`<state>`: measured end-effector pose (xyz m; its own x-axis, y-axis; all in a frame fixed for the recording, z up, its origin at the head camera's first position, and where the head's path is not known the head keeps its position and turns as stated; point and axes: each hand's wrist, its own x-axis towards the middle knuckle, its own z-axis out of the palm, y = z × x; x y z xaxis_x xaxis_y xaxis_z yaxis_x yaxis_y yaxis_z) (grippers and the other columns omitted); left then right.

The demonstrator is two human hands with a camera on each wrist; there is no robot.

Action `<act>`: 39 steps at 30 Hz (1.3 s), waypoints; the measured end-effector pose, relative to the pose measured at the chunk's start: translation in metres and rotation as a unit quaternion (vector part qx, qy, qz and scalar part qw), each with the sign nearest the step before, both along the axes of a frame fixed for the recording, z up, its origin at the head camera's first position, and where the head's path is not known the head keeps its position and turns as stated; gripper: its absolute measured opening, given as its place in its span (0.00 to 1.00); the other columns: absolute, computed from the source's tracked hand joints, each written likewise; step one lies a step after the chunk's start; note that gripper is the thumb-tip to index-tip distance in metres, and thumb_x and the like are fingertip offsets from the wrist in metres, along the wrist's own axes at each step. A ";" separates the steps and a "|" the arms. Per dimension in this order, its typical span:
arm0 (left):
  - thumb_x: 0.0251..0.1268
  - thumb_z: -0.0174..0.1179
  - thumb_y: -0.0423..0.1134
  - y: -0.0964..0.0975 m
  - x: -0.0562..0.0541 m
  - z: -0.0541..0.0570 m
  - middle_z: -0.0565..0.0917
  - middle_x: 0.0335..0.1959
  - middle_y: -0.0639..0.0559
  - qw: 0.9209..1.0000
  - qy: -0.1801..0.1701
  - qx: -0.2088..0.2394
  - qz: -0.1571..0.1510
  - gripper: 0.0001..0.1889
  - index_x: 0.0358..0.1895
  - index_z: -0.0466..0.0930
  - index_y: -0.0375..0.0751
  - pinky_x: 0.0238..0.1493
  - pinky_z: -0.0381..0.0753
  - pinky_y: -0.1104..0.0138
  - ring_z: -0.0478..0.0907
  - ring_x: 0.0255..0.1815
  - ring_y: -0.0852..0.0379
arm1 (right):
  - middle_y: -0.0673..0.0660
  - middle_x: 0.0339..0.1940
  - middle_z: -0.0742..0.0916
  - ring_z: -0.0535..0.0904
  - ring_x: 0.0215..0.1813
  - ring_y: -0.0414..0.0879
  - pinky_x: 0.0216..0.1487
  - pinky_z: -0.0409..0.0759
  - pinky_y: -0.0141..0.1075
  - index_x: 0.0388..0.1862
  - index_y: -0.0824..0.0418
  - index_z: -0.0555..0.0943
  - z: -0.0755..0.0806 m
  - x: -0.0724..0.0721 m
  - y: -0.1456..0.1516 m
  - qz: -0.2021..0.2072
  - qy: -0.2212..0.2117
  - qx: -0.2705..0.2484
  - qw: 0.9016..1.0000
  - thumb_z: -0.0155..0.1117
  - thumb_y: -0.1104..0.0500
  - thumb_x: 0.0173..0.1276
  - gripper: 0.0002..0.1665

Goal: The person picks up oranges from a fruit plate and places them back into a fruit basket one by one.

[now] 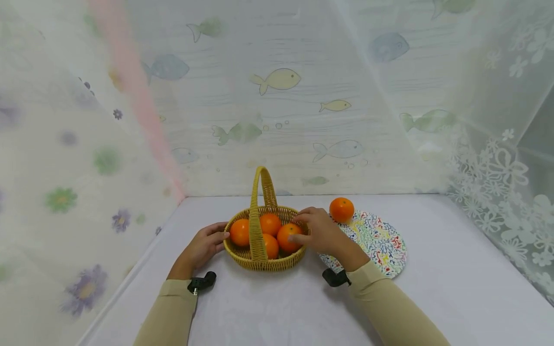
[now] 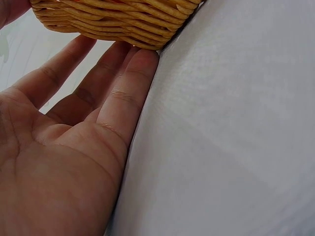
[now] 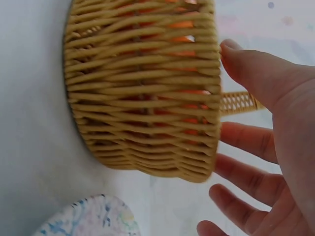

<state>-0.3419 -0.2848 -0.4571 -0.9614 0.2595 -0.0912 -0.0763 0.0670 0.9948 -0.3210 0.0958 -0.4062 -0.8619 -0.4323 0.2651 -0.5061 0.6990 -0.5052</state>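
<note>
A yellow wicker basket (image 1: 272,264) with a tall arched handle (image 1: 258,216) stands on the table and holds several oranges (image 1: 270,225). Against its left side rests my left hand (image 1: 203,247), fingertips touching the weave low down and thumb near the rim; the left wrist view shows its extended fingers (image 2: 123,98) beside the basket's base. My right hand (image 1: 322,233) reaches over the right rim, its thumb overlapping the rightmost orange (image 1: 285,239). In the right wrist view, the right hand's fingers (image 3: 246,177) are spread just above the rim, partly hidden by the weave.
To the right lies a round, colourfully patterned mat (image 1: 385,240), partly behind my right forearm. Another orange (image 1: 341,210) sits at its back left edge. A white cloth covers the table (image 1: 268,307). Curtains printed with fish and flowers (image 1: 281,96) hang behind and at the sides.
</note>
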 end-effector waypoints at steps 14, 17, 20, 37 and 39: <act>0.73 0.64 0.44 -0.004 0.000 -0.005 0.69 0.75 0.41 1.000 -0.003 -0.007 0.000 0.32 0.76 0.67 0.38 0.62 0.83 0.64 0.77 0.66 0.52 | 0.61 0.71 0.78 0.71 0.74 0.62 0.73 0.72 0.60 0.61 0.56 0.84 0.009 -0.007 0.026 -0.061 0.030 -0.053 0.996 0.75 0.43 0.67 0.29; 0.74 0.63 0.43 -0.006 0.001 -0.006 0.68 0.75 0.40 1.000 0.000 -0.005 0.000 0.32 0.75 0.67 0.37 0.62 0.84 0.64 0.78 0.65 0.52 | 0.62 0.73 0.76 0.69 0.74 0.66 0.72 0.71 0.64 0.60 0.56 0.85 0.010 -0.010 0.034 -0.102 0.043 -0.064 0.992 0.75 0.45 0.67 0.27; 0.74 0.63 0.43 -0.005 0.001 -0.006 0.68 0.75 0.39 1.000 0.006 0.000 -0.006 0.32 0.75 0.66 0.36 0.62 0.84 0.64 0.78 0.64 0.53 | 0.63 0.75 0.75 0.67 0.74 0.70 0.70 0.69 0.70 0.60 0.55 0.85 0.012 -0.012 0.043 -0.146 0.053 -0.070 0.985 0.74 0.45 0.67 0.27; 0.75 0.62 0.42 -0.003 -0.001 -0.004 0.69 0.74 0.38 1.000 0.007 0.009 -0.015 0.31 0.76 0.65 0.35 0.61 0.84 0.63 0.80 0.62 0.55 | 0.67 0.85 0.55 0.61 0.77 0.74 0.68 0.74 0.67 0.83 0.53 0.61 -0.004 -0.029 0.073 -0.217 -0.041 -0.096 0.971 0.72 0.46 0.68 0.49; 0.75 0.62 0.42 -0.002 -0.002 -0.003 0.69 0.74 0.38 1.000 0.005 0.011 -0.014 0.32 0.76 0.65 0.35 0.61 0.84 0.63 0.80 0.62 0.55 | 0.67 0.85 0.53 0.64 0.76 0.74 0.68 0.74 0.67 0.83 0.52 0.60 -0.008 -0.030 0.074 -0.213 -0.055 -0.094 0.971 0.72 0.46 0.68 0.50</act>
<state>-0.3438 -0.2871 -0.4604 -0.9548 0.2874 -0.0760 -0.0650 0.0476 0.9968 -0.3513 0.1703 -0.4145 -0.9792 0.0171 0.2019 -0.1273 0.7232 -0.6788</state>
